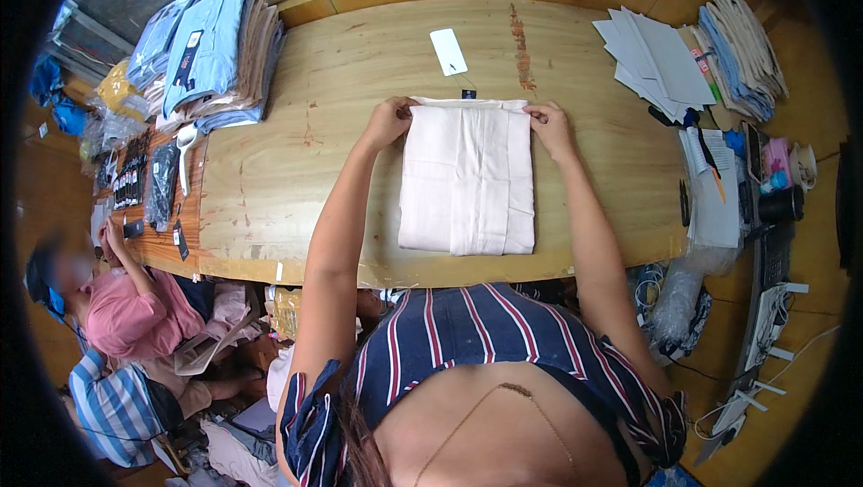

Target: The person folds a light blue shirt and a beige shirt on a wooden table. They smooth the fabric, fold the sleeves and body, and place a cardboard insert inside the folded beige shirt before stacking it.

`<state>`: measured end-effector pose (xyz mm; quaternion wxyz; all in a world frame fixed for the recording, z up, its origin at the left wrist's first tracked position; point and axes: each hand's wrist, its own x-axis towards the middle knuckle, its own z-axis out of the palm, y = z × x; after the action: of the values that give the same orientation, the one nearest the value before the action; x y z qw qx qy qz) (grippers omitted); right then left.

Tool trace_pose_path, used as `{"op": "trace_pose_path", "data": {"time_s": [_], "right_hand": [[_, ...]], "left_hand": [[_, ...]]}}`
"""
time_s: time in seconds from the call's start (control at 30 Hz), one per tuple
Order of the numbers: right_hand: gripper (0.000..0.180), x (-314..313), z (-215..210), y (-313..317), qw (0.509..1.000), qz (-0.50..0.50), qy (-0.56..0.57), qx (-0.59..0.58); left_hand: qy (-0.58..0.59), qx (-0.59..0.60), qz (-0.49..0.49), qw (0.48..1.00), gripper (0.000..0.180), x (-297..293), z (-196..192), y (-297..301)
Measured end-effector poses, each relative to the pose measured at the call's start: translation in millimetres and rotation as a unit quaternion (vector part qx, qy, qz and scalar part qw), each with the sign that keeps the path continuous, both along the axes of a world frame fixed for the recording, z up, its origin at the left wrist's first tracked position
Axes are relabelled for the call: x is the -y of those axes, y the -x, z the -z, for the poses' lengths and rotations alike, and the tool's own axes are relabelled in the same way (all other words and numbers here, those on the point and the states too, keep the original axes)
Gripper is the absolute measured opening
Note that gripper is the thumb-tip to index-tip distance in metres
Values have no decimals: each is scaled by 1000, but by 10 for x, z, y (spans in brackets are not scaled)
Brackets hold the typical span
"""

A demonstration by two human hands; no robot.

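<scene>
A pale pink folded garment (466, 181) lies flat on the wooden table in front of me, its far edge folded over. At its far left corner my left hand (390, 122) pinches the cloth between thumb and fingers. The far right corner is held the same way by my right hand (550, 127). Just beyond the far edge, a small dark label (468, 94) shows at the middle. A white hang tag (448, 52) lies on the table past it, with a thin string running toward the garment.
A tall stack of folded shirts (205, 60) stands at the far left of the table (360, 46). White card sheets (652, 60) and another folded pile (742, 51) sit at the far right. A tape gun or white-handled tool (186, 156) lies left. Two people sit at the lower left.
</scene>
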<state>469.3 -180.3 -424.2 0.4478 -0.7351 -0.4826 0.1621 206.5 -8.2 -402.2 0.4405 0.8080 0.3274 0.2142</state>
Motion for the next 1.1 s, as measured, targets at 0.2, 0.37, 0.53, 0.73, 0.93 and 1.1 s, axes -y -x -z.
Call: {"op": "trace_pose_path", "data": {"time_s": [0.2,0.37,0.53,0.73,0.93,1.1], "right_hand": [[23,-59,-122,126,997,38,-17,62],[18,-123,-15,139,995,59,13,84],[17,-165,-278,191,990,43,53,127],[18,-292,-428,256,972,98,160,139],[21,-319,79,-213,997,-40,68,-18],[19,-439,-263,73,972,84,183,123]], "left_hand": [[-66,-78,-5,995,14,-100,-63,-49],[-121,-24,7,992,13,-159,26,-120],[-124,-43,-7,991,9,-103,-17,-130],[-77,-38,-34,996,10,-80,-38,-118],[-117,-6,-46,992,9,-107,76,-123],[-11,-15,-59,998,9,-31,-91,-119]]}}
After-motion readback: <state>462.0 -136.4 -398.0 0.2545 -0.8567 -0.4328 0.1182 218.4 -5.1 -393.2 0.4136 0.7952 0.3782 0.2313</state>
